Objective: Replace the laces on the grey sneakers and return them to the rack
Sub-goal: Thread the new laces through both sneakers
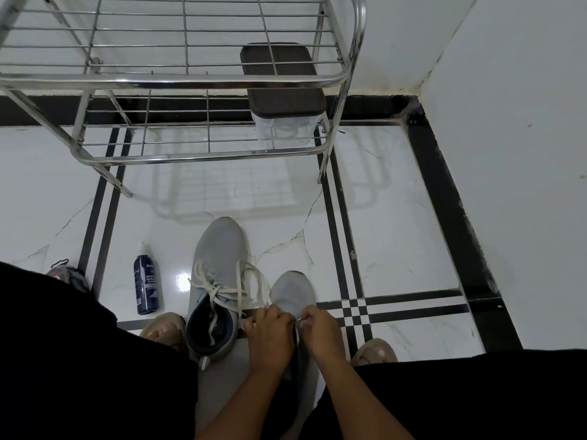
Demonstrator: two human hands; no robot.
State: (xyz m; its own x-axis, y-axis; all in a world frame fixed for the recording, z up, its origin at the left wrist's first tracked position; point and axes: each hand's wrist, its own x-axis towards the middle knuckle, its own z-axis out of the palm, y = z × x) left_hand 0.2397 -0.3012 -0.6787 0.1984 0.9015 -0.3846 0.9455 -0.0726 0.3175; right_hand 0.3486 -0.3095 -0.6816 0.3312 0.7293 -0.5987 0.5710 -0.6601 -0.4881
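Two grey sneakers stand on the tiled floor between my feet. The left sneaker (219,249) carries white laces (222,284) tied loosely, with loops spread over its tongue. The right sneaker (293,292) shows only its grey toe; my hands cover the rest. My left hand (270,331) and my right hand (322,328) sit close together over its eyelet area, each pinching a thin white lace end. The metal shoe rack (178,79) stands ahead of me.
A clear box with a dark lid (282,90) sits on the rack's lower shelf. A dark blue spray bottle (145,285) stands left of the sneakers, with a small bag (68,276) further left. A white wall (514,154) closes off the right side.
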